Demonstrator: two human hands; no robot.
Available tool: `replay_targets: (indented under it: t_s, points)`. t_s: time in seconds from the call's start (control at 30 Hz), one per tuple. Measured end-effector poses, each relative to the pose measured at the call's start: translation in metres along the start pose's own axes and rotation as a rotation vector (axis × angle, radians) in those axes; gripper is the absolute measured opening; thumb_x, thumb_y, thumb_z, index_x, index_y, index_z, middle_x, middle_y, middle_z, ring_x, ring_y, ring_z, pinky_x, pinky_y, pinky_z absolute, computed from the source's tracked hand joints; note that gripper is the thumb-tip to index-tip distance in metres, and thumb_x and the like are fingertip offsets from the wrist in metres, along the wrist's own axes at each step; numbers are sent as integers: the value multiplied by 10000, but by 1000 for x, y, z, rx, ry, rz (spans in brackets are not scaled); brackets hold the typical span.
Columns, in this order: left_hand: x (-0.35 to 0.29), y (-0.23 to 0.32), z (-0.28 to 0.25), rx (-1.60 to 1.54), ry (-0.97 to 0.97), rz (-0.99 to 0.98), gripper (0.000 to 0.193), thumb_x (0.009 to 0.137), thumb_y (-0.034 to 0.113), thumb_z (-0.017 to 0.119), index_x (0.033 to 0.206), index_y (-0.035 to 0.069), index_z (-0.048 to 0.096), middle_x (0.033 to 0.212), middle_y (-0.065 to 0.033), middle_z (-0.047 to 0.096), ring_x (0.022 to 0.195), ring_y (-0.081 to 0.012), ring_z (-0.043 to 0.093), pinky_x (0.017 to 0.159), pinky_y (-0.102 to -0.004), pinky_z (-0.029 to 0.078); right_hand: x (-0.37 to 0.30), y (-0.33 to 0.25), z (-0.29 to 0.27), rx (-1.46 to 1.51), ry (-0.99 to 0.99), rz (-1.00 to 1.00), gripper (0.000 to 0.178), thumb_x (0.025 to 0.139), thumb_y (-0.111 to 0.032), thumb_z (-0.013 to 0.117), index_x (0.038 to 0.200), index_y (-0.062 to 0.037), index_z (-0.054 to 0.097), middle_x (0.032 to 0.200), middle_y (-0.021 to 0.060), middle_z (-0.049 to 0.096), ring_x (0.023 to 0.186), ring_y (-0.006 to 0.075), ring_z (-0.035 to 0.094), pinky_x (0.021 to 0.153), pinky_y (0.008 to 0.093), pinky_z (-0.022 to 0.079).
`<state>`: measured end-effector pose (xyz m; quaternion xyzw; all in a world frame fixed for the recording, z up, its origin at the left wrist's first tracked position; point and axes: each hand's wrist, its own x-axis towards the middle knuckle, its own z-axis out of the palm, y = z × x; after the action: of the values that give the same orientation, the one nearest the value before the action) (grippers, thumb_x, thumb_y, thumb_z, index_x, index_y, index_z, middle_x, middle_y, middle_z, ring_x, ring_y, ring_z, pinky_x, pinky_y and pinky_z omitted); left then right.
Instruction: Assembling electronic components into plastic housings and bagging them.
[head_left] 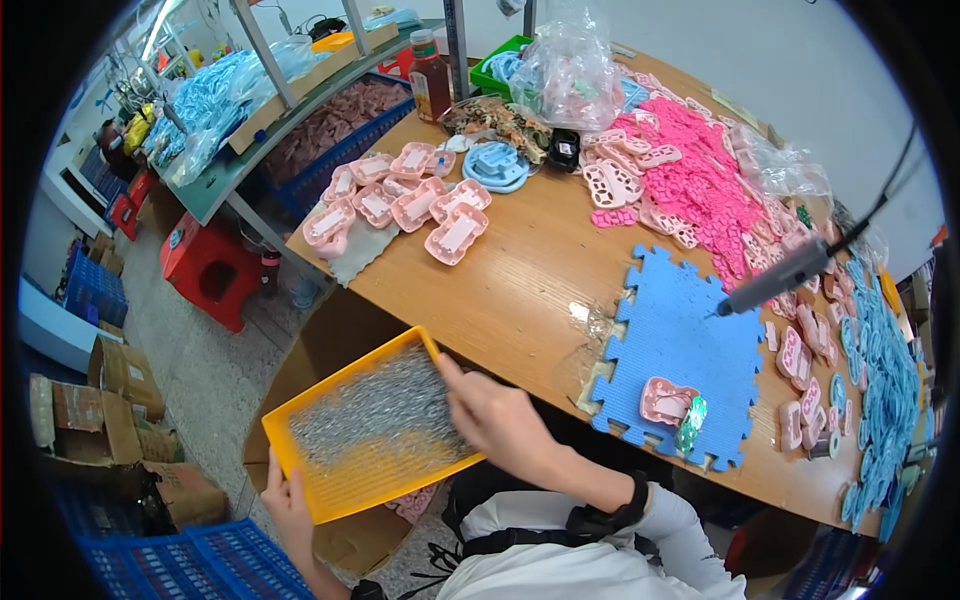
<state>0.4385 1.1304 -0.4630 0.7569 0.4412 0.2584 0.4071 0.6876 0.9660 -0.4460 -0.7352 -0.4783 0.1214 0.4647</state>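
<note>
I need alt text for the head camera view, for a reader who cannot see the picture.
Seen from above, a person's left hand holds the edge of a yellow tray of small silver screws while the right hand reaches into them. Beside it, a wooden table carries a blue foam mat, a hanging screwdriver and many pink plastic parts.

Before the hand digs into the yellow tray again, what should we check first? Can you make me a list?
1. Yellow tray held up: ok, the left hand grips its near corner.
2. Tray level: not ok, it tilts and hangs off the table edge.
3. Small silver screws inside the tray: ok, none seen spilled.
4. Right hand on the screws: ok, the fingers reach over the tray's rim.
5. A screw pinched already: cannot tell, the fingertips are hidden.
6. Pink part waiting on the blue foam mat: ok.
</note>
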Motion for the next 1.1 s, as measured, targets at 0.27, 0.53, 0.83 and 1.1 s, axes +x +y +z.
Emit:
replay_targets:
  t_s: [0.27, 0.53, 0.83, 1.1]
  points:
    - [-5, 3, 5, 70, -93, -14, 457, 893, 37, 454, 1342, -19, 389, 631, -33, 516, 524, -31, 394, 445, -237, 345, -10, 13, -1, 36, 96, 11, 449, 824, -29, 554, 1266, -1, 474, 713, 173, 529, 594, 277, 553, 585, 348, 461]
    - [-13, 30, 6, 221, -109, 56, 449, 904, 38, 448, 1348, 12, 389, 654, -34, 576, 501, -56, 459, 453, -252, 372, -24, 25, -17, 17, 72, 134, 435, 822, -10, 536, 1251, 22, 471, 789, 176, 574, 674, 298, 599, 620, 369, 483]
    - [-6, 32, 5, 209, -98, 29, 450, 889, 46, 481, 1332, 8, 407, 569, -32, 490, 496, -45, 429, 439, -255, 356, -35, 17, -33, 5, 88, 178, 440, 831, -25, 546, 1259, 24, 458, 739, 176, 564, 620, 299, 592, 589, 356, 488]
    - [-19, 23, 14, 42, -50, 38, 451, 904, 30, 452, 1350, 21, 389, 708, -38, 620, 513, -62, 491, 463, -248, 395, -33, 10, -30, 47, 50, 191, 441, 815, 3, 541, 1252, 9, 480, 780, 180, 576, 688, 284, 613, 622, 338, 494]
